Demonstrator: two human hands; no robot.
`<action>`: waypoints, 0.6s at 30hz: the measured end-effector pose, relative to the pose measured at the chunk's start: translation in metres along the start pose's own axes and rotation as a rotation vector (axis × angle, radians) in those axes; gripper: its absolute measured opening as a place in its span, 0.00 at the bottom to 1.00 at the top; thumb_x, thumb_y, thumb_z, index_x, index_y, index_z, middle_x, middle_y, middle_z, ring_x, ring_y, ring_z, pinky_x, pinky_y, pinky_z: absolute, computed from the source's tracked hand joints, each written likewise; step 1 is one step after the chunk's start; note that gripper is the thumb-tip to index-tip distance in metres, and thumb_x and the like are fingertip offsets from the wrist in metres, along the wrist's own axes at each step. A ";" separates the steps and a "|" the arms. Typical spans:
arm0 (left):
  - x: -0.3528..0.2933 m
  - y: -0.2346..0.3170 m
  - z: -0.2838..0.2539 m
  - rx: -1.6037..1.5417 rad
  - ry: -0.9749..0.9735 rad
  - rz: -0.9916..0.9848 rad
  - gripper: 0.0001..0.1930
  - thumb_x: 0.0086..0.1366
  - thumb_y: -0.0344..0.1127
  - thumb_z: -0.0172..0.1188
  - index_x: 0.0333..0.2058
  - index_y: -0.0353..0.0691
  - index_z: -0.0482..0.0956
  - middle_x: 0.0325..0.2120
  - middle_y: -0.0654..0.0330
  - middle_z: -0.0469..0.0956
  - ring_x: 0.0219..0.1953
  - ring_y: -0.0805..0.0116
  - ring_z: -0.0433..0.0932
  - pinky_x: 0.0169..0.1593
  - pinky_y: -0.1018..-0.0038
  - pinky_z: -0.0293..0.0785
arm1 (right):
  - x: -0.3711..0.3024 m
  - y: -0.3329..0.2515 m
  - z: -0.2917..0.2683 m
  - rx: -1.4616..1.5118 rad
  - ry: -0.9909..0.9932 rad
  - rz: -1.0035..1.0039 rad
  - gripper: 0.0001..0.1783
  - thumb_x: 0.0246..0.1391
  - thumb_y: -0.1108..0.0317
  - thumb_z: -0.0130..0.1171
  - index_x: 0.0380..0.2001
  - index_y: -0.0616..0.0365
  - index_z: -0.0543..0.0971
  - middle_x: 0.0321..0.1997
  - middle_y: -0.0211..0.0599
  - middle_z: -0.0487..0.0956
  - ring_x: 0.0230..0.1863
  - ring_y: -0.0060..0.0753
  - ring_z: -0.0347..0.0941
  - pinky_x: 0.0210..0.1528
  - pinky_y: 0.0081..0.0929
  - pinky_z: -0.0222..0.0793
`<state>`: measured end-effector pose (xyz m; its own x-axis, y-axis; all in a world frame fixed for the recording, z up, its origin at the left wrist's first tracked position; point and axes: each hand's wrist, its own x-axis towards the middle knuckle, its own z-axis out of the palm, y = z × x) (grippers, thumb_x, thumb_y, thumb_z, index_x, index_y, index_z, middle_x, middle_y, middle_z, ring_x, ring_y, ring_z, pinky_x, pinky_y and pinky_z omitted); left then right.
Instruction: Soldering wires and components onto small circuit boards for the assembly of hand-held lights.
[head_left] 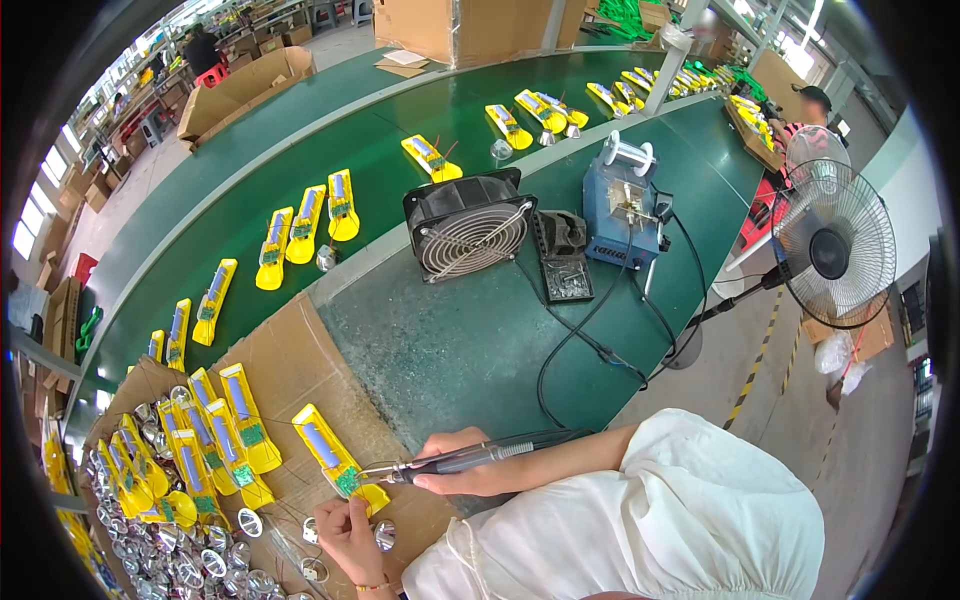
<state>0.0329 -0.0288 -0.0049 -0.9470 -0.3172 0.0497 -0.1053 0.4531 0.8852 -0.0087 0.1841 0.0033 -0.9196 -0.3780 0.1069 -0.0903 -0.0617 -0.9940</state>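
Around you runs a long green conveyor (330, 130) in a busy workshop, and your green desk (450, 340) sits against it with a cardboard sheet (290, 370) over its left part. On the desk stand one black square fan (468, 238), one blue solder station (620, 215) with a wire spool on top, and one black iron stand (563, 258); a pedestal fan (830, 250) stands on the floor at your right. Your right hand (462, 468) is closed around a soldering iron (450, 462), its tip touching the green board at the lower end of one yellow casing (335, 462) lying on the cardboard. Your left hand (348, 535) rests just below that casing, fingers pinched on something too small to tell. Just left lies a pile of about ten more yellow casings (200, 450), with many silver reflectors (190, 560) heaped below. On the conveyor's near stretch you can count seven casings in a row (275, 250), and more lie farther along.
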 end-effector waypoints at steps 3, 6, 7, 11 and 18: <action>0.003 0.001 0.003 0.024 0.007 -0.008 0.06 0.53 0.23 0.57 0.18 0.29 0.74 0.22 0.60 0.66 0.24 0.73 0.65 0.27 0.78 0.62 | 0.000 -0.003 -0.004 0.009 0.006 -0.028 0.11 0.48 0.67 0.60 0.31 0.62 0.73 0.19 0.31 0.74 0.20 0.16 0.68 0.20 0.19 0.61; -0.002 0.010 0.002 0.043 0.012 0.018 0.08 0.55 0.25 0.56 0.19 0.30 0.73 0.21 0.61 0.67 0.23 0.75 0.65 0.29 0.78 0.62 | 0.000 0.001 -0.002 0.022 -0.007 -0.015 0.10 0.48 0.66 0.60 0.30 0.61 0.73 0.19 0.29 0.73 0.20 0.15 0.66 0.21 0.19 0.60; -0.002 -0.002 -0.001 0.012 -0.017 0.009 0.09 0.57 0.27 0.57 0.20 0.30 0.73 0.18 0.62 0.68 0.22 0.76 0.64 0.27 0.78 0.61 | 0.002 -0.001 -0.003 0.024 -0.029 0.007 0.10 0.48 0.66 0.59 0.30 0.60 0.73 0.19 0.29 0.72 0.21 0.15 0.65 0.21 0.20 0.60; -0.006 0.018 -0.002 -0.060 -0.080 -0.134 0.11 0.57 0.30 0.58 0.20 0.30 0.73 0.15 0.63 0.66 0.20 0.75 0.61 0.25 0.75 0.60 | -0.003 -0.007 -0.005 0.126 -0.011 -0.017 0.10 0.50 0.65 0.58 0.29 0.60 0.72 0.18 0.26 0.71 0.21 0.14 0.63 0.22 0.19 0.58; -0.006 0.023 -0.002 0.055 -0.074 -0.057 0.10 0.56 0.32 0.58 0.22 0.28 0.75 0.16 0.57 0.72 0.21 0.71 0.65 0.27 0.71 0.63 | -0.005 -0.002 -0.006 0.098 -0.006 -0.026 0.11 0.49 0.62 0.59 0.26 0.58 0.71 0.17 0.26 0.70 0.21 0.14 0.62 0.22 0.20 0.58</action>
<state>0.0367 -0.0184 0.0159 -0.9587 -0.2821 -0.0365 -0.1746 0.4821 0.8586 -0.0060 0.1922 0.0044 -0.9152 -0.3806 0.1327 -0.0758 -0.1609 -0.9841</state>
